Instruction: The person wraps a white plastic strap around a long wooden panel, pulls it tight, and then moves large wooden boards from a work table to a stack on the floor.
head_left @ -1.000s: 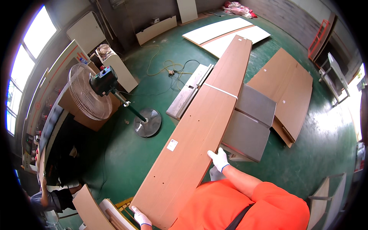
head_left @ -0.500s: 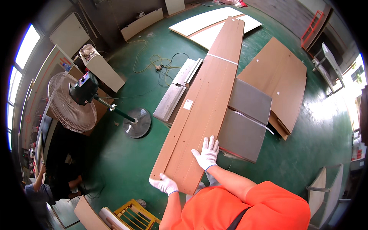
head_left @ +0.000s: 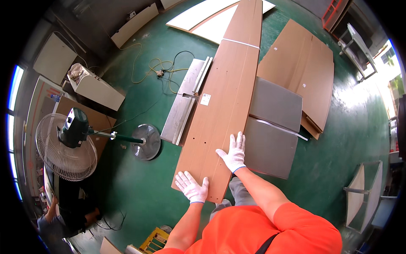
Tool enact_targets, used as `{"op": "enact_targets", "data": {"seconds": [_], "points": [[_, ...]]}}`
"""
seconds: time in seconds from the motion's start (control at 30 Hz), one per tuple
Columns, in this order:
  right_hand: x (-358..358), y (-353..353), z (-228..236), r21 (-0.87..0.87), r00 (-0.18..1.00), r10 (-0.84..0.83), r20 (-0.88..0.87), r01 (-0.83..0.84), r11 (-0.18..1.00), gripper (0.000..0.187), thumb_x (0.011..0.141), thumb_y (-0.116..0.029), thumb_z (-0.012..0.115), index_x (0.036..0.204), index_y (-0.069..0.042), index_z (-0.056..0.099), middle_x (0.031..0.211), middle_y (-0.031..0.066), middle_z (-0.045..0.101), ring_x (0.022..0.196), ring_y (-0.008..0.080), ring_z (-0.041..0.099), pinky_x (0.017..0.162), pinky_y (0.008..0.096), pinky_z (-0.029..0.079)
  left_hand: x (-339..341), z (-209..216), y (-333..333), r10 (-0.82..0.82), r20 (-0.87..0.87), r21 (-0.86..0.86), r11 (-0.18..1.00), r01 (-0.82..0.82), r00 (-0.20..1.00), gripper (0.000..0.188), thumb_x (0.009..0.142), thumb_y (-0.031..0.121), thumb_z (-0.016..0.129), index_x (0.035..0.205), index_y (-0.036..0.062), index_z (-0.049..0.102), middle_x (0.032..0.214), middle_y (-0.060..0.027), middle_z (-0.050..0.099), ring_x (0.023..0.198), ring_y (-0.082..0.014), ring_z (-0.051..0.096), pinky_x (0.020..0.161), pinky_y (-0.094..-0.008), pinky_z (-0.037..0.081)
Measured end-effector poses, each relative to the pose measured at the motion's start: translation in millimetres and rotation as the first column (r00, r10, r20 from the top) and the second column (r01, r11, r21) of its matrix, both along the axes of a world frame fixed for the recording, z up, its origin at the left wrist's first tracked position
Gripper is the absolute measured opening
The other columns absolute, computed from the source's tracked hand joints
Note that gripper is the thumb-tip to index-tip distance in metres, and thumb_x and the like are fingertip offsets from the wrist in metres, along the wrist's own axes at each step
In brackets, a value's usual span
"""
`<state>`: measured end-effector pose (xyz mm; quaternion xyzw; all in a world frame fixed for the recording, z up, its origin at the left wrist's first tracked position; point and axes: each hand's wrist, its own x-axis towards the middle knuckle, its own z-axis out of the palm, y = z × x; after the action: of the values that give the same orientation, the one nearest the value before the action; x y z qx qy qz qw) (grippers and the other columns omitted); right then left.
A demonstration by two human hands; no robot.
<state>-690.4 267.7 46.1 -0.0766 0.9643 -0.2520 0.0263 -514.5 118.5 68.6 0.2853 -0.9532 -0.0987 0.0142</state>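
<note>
Long brown wood-grain boards point(head_left: 224, 110) stretch away from my body, with a white strap point(head_left: 241, 43) across their far part and a white label point(head_left: 205, 99) on top. My left hand point(head_left: 192, 187), in a white glove, lies flat on the near left end, fingers spread. My right hand point(head_left: 234, 153), gloved too, rests on the board's right side, fingers stretched out and thumb apart. Neither hand grips anything. Small dark holes dot the board's surface. Beneath and to the right sit grey panels point(head_left: 270, 146) with a pale strip across them.
A metal-topped machine point(head_left: 179, 114) stands left of the boards. Further left are a pedestal fan point(head_left: 67, 144) and cables point(head_left: 160, 73) on the green floor. Brown panels point(head_left: 302, 76) lie right, white panels point(head_left: 203, 17) at the far end. Another person point(head_left: 55, 224) is at lower left.
My left hand has gone from the boards' left corner to lying flat on top. The ledge along the left side no longer shows. The view has shifted; my right hand stays on the board.
</note>
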Motion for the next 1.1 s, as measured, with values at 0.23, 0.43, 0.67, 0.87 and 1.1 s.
{"op": "enact_targets", "data": {"seconds": [0.23, 0.43, 0.67, 0.87, 1.1], "points": [[-7, 7, -8, -0.069, 1.0, 0.006, -0.02, -0.007, 0.998, 0.106, 0.078, -0.057, 0.077, 0.152, 0.003, 0.031, 0.164, 0.0284, 0.01, 0.151, 0.0467, 0.009, 0.123, 0.0518, 0.018, -6, -7, -6, -0.061, 0.009, -0.011, 0.998, 0.061, 0.998, 0.092, 0.079, 0.046, 0.071, 0.147, -0.0064, 0.038, 0.16, -0.0289, 0.025, 0.15, -0.0474, 0.016, 0.121, -0.0619, 0.009], [-13, 1, 7, -0.146, 0.998, -0.065, 0.004, 0.065, 0.987, 0.113, 0.074, -0.056, 0.081, 0.152, 0.005, 0.026, 0.162, 0.0283, 0.013, 0.151, 0.0454, 0.011, 0.123, 0.0505, 0.019, -27, 41, -18, -0.225, 0.131, 0.047, 0.974, 0.221, 0.965, 0.098, 0.076, 0.052, 0.072, 0.147, -0.0063, 0.038, 0.157, -0.0323, 0.026, 0.148, -0.0521, 0.016, 0.119, -0.0652, 0.007], [-8, -15, 61, -0.255, 0.784, -0.385, 0.487, 0.549, 0.796, 0.131, 0.063, -0.049, 0.092, 0.155, 0.004, 0.015, 0.146, 0.0319, 0.043, 0.135, 0.0406, 0.046, 0.112, 0.0421, 0.04, -38, 102, -68, -0.866, 0.2, 0.143, 0.488, 0.861, 0.458, 0.108, 0.067, 0.079, 0.066, 0.142, 0.0039, 0.047, 0.149, -0.0285, 0.036, 0.141, -0.0523, 0.027, 0.11, -0.0742, 0.015], [-23, 7, 51, -0.349, 0.834, -0.364, 0.415, 0.515, 0.783, 0.127, 0.064, -0.047, 0.092, 0.154, 0.005, 0.018, 0.128, 0.0307, 0.061, 0.116, 0.0398, 0.063, 0.099, 0.0415, 0.05, -54, 96, -60, -0.928, 0.106, 0.109, 0.369, 0.923, 0.358, 0.099, 0.066, 0.07, 0.071, 0.143, 0.0123, 0.048, 0.149, -0.0239, 0.039, 0.138, -0.0526, 0.033, 0.109, -0.0744, 0.02], [-94, 19, 39, -0.335, 0.854, -0.391, 0.344, 0.5, 0.798, 0.125, 0.064, -0.048, 0.091, 0.153, 0.006, 0.022, 0.128, 0.0304, 0.062, 0.117, 0.0401, 0.062, 0.099, 0.0415, 0.05, -129, 93, -43, -0.919, 0.114, 0.159, 0.393, 0.906, 0.378, 0.11, 0.062, 0.077, 0.072, 0.147, 0.0132, 0.044, 0.151, -0.0234, 0.038, 0.142, -0.0515, 0.028, 0.112, -0.0725, 0.017]]}}
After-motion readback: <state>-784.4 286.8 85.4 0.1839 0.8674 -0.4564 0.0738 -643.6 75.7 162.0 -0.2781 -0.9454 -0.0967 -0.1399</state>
